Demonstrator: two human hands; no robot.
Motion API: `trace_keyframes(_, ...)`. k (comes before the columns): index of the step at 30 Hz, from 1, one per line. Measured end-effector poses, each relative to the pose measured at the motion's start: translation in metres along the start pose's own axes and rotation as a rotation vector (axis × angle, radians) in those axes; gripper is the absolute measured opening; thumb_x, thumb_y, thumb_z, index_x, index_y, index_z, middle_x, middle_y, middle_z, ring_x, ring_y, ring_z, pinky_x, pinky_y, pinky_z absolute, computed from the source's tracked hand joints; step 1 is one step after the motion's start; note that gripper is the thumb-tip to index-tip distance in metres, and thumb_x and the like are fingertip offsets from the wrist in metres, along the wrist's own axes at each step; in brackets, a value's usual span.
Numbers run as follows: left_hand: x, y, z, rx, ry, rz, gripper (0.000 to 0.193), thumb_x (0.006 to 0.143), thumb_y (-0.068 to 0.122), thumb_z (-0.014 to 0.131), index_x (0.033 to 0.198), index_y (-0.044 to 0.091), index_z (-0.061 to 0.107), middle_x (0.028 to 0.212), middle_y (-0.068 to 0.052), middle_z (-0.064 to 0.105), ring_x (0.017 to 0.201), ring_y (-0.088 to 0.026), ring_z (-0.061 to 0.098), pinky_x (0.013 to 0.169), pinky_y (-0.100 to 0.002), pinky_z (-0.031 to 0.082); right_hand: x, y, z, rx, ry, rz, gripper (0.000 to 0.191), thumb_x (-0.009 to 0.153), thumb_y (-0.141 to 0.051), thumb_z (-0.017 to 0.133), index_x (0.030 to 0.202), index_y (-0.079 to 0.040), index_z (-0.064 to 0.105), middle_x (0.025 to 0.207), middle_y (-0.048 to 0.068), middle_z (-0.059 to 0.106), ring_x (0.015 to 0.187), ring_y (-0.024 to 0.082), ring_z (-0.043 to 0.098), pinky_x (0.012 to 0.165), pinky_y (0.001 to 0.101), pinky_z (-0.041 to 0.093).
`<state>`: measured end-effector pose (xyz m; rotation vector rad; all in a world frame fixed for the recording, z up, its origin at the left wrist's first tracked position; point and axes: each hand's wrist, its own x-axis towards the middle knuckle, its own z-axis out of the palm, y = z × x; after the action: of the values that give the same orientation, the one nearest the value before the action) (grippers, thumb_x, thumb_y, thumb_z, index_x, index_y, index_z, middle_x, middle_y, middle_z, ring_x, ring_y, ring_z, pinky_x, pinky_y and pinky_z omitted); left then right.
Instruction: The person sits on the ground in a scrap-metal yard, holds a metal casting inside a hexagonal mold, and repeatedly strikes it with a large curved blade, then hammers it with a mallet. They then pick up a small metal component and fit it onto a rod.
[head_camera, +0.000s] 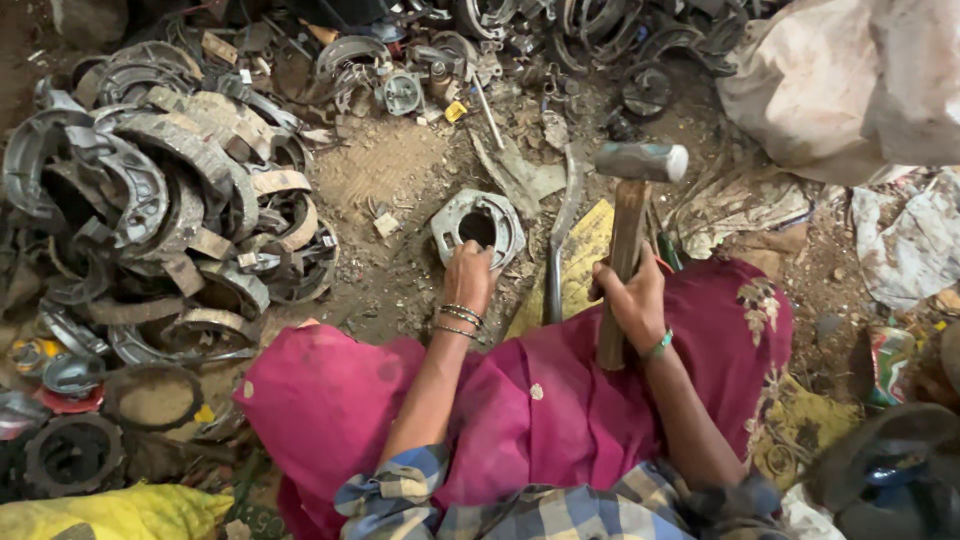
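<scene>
- The right hand (630, 300) is closed tight around the wooden handle of a hammer (628, 235), gripping it near the middle of the handle.
- The hammer stands almost upright; its grey metal head is at the top, lying across, above the dirt floor (400, 170).
- The left hand (468, 276) reaches forward with the fingers bent down, and it presses on the near edge of a metal ring part (478, 226).
- This ring part is grey and worn, with a round hole in the middle and an uneven outer rim; it lies flat on the floor, just in front of the left hand and to the left of the hammer.
- A curved metal bar (557, 250) lies on the floor between the two hands.
- Both wrists carry bangles, and the pink cloth (520, 400) covers the knees below the hands.
- To the left, a big pile of curved brake shoes (170, 200) rests on the floor, well apart from the ring part.
- A dirty white sack (850, 80) is at the upper right.
</scene>
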<state>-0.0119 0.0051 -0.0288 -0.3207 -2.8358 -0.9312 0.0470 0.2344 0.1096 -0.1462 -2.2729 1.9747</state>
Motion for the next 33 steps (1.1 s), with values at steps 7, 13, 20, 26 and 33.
trace_keyframes(7, 0.002, -0.002, -0.002, -0.015, -0.041, -0.014, 0.019, 0.073, 0.015, 0.083, 0.083, 0.004, 0.072, 0.092, -0.017, 0.062, 0.095, -0.038, 0.061, 0.081, -0.049, 0.052, -0.004, 0.016, 0.015, -0.360, -0.053, 0.178, 0.045, 0.091, -0.012, 0.073, 0.124, 0.000, 0.045, 0.087, 0.013, 0.070, 0.062, 0.019, 0.070, 0.051, 0.0313, 0.061)
trace_keyframes(13, 0.007, -0.007, 0.010, 0.009, 0.038, -0.026, 0.002, 0.080, 0.006, 0.072, 0.082, 0.007, 0.073, 0.095, -0.017, 0.064, 0.097, -0.038, 0.063, 0.082, -0.050, 0.053, 0.005, 0.079, 0.030, -0.643, -0.196, 0.072, 0.050, 0.088, -0.014, 0.075, 0.127, 0.002, 0.048, 0.090, 0.018, 0.070, 0.067, 0.022, 0.070, 0.056, 0.0362, 0.059)
trace_keyframes(20, -0.001, -0.007, 0.011, -0.075, 0.064, -0.010, 0.020, 0.071, 0.012, 0.083, 0.089, 0.006, 0.076, 0.089, -0.018, 0.064, 0.092, -0.039, 0.061, 0.079, -0.051, 0.051, -0.022, -0.026, -0.007, -0.276, 0.023, 0.284, 0.029, 0.095, -0.016, 0.063, 0.117, -0.001, 0.053, 0.082, 0.012, 0.066, 0.056, 0.018, 0.065, 0.046, 0.0342, 0.060)
trace_keyframes(26, 0.001, -0.003, 0.003, -0.028, 0.005, -0.023, 0.025, 0.068, 0.012, 0.086, 0.091, 0.006, 0.077, 0.090, -0.016, 0.065, 0.092, -0.038, 0.062, 0.081, -0.049, 0.053, -0.008, -0.068, -0.021, 0.020, 0.082, -0.451, 0.013, 0.114, -0.013, 0.059, 0.118, -0.002, 0.053, 0.083, 0.008, 0.066, 0.063, 0.013, 0.067, 0.058, 0.0282, 0.058)
trace_keyframes(33, 0.001, -0.008, 0.015, 0.035, 0.010, -0.021, 0.019, 0.063, 0.007, 0.081, 0.081, 0.005, 0.075, 0.091, -0.018, 0.064, 0.095, -0.039, 0.062, 0.082, -0.050, 0.052, 0.008, 0.054, 0.036, -0.814, -0.281, 0.078, 0.038, 0.103, -0.029, 0.068, 0.113, 0.005, 0.055, 0.084, 0.021, 0.069, 0.069, 0.028, 0.067, 0.060, 0.0408, 0.056)
